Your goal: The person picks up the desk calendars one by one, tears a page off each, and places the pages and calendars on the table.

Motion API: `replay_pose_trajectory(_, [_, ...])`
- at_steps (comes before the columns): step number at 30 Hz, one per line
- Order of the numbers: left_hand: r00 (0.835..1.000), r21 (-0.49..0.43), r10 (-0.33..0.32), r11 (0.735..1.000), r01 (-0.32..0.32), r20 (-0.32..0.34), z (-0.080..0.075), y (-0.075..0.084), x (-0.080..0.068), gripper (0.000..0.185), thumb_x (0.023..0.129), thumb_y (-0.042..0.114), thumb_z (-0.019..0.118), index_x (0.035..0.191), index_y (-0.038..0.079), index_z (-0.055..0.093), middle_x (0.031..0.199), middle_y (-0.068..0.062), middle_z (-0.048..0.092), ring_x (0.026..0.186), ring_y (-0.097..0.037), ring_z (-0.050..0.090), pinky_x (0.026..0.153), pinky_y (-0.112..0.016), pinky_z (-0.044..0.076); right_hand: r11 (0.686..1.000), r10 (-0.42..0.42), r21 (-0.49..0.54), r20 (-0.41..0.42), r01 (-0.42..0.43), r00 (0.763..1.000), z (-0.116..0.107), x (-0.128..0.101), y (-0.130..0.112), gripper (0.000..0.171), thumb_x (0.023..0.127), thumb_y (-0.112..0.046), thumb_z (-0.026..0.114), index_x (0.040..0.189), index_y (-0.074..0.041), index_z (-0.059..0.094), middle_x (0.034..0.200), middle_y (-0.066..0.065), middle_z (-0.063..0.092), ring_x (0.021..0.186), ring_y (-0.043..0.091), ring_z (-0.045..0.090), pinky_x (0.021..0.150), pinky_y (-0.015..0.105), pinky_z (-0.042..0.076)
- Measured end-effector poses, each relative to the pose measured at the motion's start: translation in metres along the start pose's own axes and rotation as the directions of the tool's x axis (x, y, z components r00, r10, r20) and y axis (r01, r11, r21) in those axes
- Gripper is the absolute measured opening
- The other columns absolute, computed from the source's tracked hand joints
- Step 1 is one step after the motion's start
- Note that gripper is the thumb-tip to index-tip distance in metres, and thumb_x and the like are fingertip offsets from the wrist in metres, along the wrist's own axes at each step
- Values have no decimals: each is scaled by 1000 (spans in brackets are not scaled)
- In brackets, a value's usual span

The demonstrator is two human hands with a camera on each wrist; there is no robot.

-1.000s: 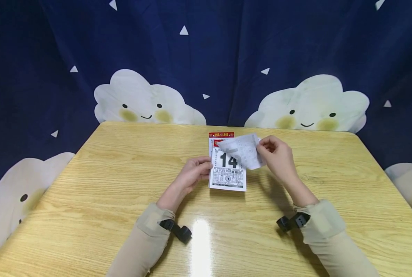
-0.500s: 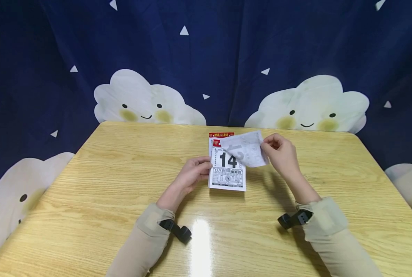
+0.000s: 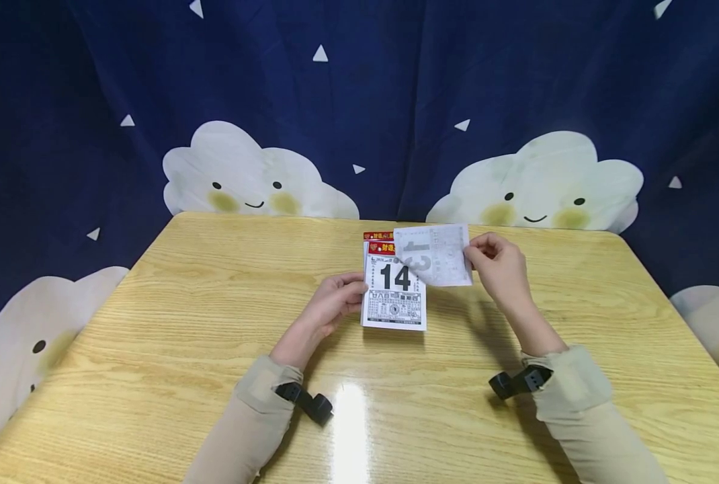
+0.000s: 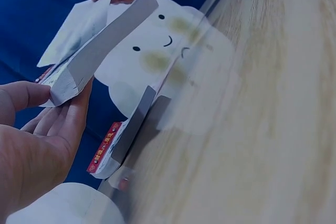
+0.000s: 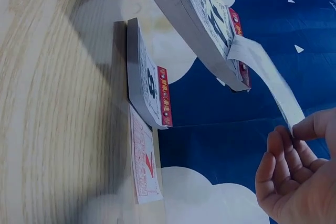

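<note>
My left hand grips the left edge of a tear-off calendar, thumb on its front; a large black 14 and part of a red top band show. In the left wrist view the calendar is held up above the table. My right hand pinches the outer edge of a thin calendar page between thumb and fingers. That page is turned over, a 13 showing through it, and covers the calendar's upper right part. In the right wrist view the page stretches from near the red band to my right fingers.
A second tear-off calendar, with a red band and an 8, lies on the wooden table behind the held one. Beside it lies a loose sheet printed in red. A dark blue cloud-patterned curtain hangs at the table's far edge.
My right hand has moved right, pulling the page. More of the held calendar's red band shows on the left, and the page lies flatter. My left hand has hardly moved.
</note>
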State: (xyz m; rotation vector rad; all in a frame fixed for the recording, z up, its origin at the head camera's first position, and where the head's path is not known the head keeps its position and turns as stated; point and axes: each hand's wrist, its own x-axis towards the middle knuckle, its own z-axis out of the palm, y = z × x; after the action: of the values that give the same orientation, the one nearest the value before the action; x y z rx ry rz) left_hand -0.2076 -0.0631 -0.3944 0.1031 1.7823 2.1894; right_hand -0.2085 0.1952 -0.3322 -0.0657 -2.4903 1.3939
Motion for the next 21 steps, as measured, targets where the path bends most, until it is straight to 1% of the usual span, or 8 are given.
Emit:
replay_pose_trajectory(7, [1000, 9, 6, 1000, -6, 6, -1, -1, 1, 40, 85, 2, 51, 123, -11, 47, 105, -22, 62, 74, -13, 64, 70, -25, 56, 1000, 4, -12, -1, -4, 1000, -1, 2, -1, 17, 84, -14, 55, 87, 2, 61, 67, -7, 57, 62, 3, 54, 56, 11, 47])
replay_pose_trajectory(9, [1000, 13, 2, 1000, -2, 6, -1, -1, 1, 39, 85, 2, 51, 122, -11, 47, 104, -21, 63, 74, -13, 64, 71, -26, 56, 1000, 14, -14, -5, -14, 1000, -1, 2, 0, 17, 83, -14, 55, 87, 1, 61, 67, -8, 57, 61, 2, 53, 55, 12, 47])
replay_pose_trajectory(11, [1000, -3, -5, 1000, 5, -5, -2, -1, 1, 39, 85, 1, 51, 122, -11, 48, 101, -19, 64, 75, -13, 64, 73, -27, 56, 1000, 26, 0, -20, -26, 999, -3, 4, 1, 16, 83, -14, 54, 87, 1, 60, 65, -8, 57, 60, 1, 52, 55, 12, 46])
replay_pose_trajectory(16, [998, -44, -23, 999, 20, -57, -6, -3, 4, 36, 86, 1, 49, 121, -10, 49, 94, -11, 65, 75, -13, 64, 76, -29, 55, 995, 65, 77, -60, -60, 996, -10, 6, 5, 14, 84, -12, 53, 87, 0, 58, 62, -12, 55, 59, 0, 51, 56, 11, 46])
replay_pose_trajectory(21, [999, -29, -24, 999, 23, -44, -8, -4, 5, 37, 86, 1, 49, 122, -10, 48, 96, -12, 65, 76, -13, 65, 78, -31, 55, 992, 84, 97, -61, -78, 995, -17, 7, 9, 16, 86, -14, 53, 90, 0, 58, 63, -15, 56, 60, 0, 53, 57, 11, 48])
